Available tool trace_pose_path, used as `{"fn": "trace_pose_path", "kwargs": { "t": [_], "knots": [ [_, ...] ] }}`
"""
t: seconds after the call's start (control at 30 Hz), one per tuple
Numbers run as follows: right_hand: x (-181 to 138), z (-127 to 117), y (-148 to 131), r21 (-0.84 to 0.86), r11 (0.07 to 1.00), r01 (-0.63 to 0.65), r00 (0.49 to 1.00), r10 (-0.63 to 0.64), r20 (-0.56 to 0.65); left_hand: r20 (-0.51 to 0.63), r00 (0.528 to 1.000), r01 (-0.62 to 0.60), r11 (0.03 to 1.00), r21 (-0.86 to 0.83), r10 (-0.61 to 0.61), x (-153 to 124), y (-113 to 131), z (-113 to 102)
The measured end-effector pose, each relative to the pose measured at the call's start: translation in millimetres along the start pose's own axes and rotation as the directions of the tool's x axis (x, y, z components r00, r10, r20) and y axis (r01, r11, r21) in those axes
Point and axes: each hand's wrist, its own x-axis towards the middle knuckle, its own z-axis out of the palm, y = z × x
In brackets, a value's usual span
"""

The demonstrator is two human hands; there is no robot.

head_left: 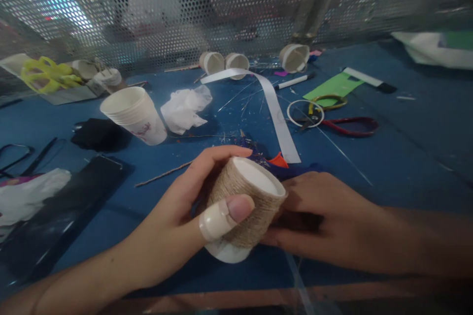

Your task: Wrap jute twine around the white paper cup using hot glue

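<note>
My left hand is wrapped round a white paper cup covered in wound jute twine. Its thumb, which wears a pale plaster, presses on the twine's front. The cup is tilted, with its flat white bottom facing up and away from me. My right hand lies against the cup's right side, fingers curled under and behind it, so I cannot see what they pinch. Both hands hover just above the blue table near its front edge.
A stack of white paper cups lies tipped at the left, beside crumpled white plastic. A white paper strip, red-handled pliers, a green card, a marker, yellow scissors and cut cup pieces are spread behind. Perforated metal mesh closes the back.
</note>
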Motion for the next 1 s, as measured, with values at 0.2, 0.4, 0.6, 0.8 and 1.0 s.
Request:
{"fn": "trace_pose_path", "kwargs": {
  "t": [0.2,0.4,0.6,0.8,1.0],
  "knots": [
    [-0.7,1.1,1.7,0.011,1.000,-0.013,1.000,0.013,0.010,-0.007,1.000,0.006,1.000,-0.007,-0.006,0.9,-0.2,0.5],
    [-0.4,1.0,2.2,-0.002,1.000,-0.008,1.000,0.008,0.015,0.015,1.000,0.009,1.000,0.010,-0.009,0.5,-1.1,-0.4],
    [1.6,1.1,2.3,-0.009,1.000,0.010,1.000,-0.010,0.011,0.001,1.000,-0.001,1.000,0.016,0.001,0.0,0.1,-0.5],
    [0.2,0.4,-0.1,-0.015,1.000,-0.004,1.000,0.004,0.026,-0.052,0.998,0.031,0.999,-0.030,-0.033,2.1,4.5,3.8],
    [0.1,1.9,1.7,0.008,1.000,-0.025,0.998,0.024,0.052,-0.083,0.994,0.063,0.998,-0.030,-0.065,2.0,7.1,7.9]
  ]
}}
